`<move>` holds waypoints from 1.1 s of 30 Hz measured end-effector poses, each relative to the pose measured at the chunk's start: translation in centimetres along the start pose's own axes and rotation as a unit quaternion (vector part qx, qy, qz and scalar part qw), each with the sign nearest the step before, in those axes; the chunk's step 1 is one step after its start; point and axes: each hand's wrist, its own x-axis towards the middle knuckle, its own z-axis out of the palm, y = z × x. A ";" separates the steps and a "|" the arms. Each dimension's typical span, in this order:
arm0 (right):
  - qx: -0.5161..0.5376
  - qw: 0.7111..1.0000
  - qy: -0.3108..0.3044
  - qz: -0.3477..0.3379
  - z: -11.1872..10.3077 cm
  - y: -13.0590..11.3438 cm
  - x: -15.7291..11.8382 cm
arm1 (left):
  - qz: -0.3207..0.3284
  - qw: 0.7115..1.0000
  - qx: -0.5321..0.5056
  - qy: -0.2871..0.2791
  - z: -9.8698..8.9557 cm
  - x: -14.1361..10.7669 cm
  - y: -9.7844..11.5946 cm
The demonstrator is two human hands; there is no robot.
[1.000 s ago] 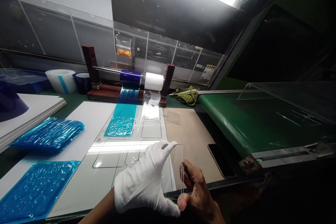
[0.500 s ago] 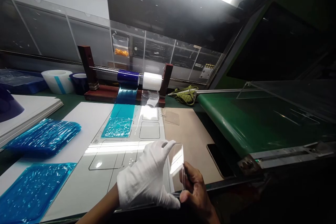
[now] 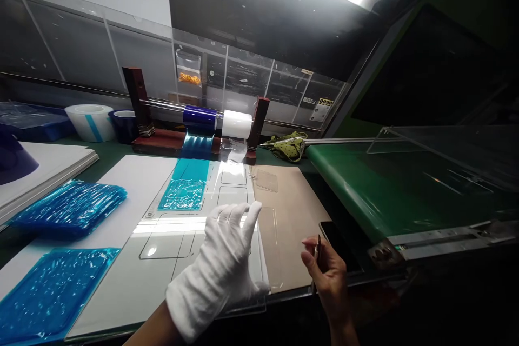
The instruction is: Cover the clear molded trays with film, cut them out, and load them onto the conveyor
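Observation:
My left hand (image 3: 225, 265), in a white cotton glove, is at the front of the bench, thumb and fingers closed about a clear rectangular panel (image 3: 276, 248). The panel is see-through, so mainly its thin edges show against the brown board (image 3: 298, 200). To the right, my bare right hand (image 3: 327, 273) grips a slim metal tool (image 3: 317, 257) upright between thumb and fingers; its exact kind cannot be made out. A gap separates this hand from the panel. Beneath the left hand lies a glossy white sheet (image 3: 162, 286) with black rounded outlines.
Blue film roll (image 3: 199, 118) and white roll (image 3: 237, 123) hang on a wooden stand behind. Blue film-covered pieces (image 3: 57, 292) lie left. A phone (image 3: 338, 243) lies beside the right hand. A green conveyor belt (image 3: 357, 184) runs at right. Another clear piece (image 3: 266, 180) rests on the board.
My right hand has moved right, away from the panel, with the slim tool in it. The left hand has shifted slightly left and up, and the panel's bright reflection is gone.

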 end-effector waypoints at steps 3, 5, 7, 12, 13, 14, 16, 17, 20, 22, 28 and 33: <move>0.056 0.996 -0.042 -0.055 1.2 -1.9 -0.1 | 0.013 1.000 -0.022 0.004 0.0 -0.1 0.3; 0.082 0.993 -0.059 -0.068 1.8 -2.8 0.0 | 0.005 0.998 -0.058 -0.008 0.0 -0.2 0.4; 0.097 0.991 -0.066 -0.067 2.1 -3.0 0.1 | -0.008 0.995 -0.095 -0.015 0.1 -0.4 0.5; 0.098 0.992 -0.068 -0.048 2.5 -2.7 0.1 | -0.005 0.991 -0.134 -0.005 0.1 -0.5 0.8; 0.096 0.992 -0.069 -0.043 2.6 -2.8 0.0 | -0.006 0.992 -0.130 -0.002 0.0 -0.5 0.8; 0.094 0.992 -0.072 -0.037 2.7 -2.8 -0.1 | -0.010 0.992 -0.124 0.001 0.0 -0.5 0.9; 0.103 0.991 -0.084 -0.018 2.6 -2.9 -0.4 | -0.021 0.993 -0.113 0.002 0.0 -0.5 1.1; 0.125 0.988 -0.088 -0.006 2.3 -2.9 -0.6 | -0.022 0.994 -0.106 0.007 0.0 -0.5 1.1; 0.287 0.952 -0.106 -0.031 -0.2 -2.1 -1.3 | -0.016 0.998 -0.060 0.011 0.1 -0.3 0.9; 0.401 0.906 -0.082 -0.112 -2.5 -1.1 -1.6 | -0.022 1.000 -0.019 0.006 0.0 -0.2 0.7; -0.072 0.997 0.002 0.015 -3.6 3.4 0.0 | -0.056 0.998 0.011 -0.019 -0.1 0.0 0.5; -0.267 0.961 -0.065 0.025 -0.9 8.4 1.8 | -0.156 0.950 -0.250 -0.100 0.5 -2.4 -0.9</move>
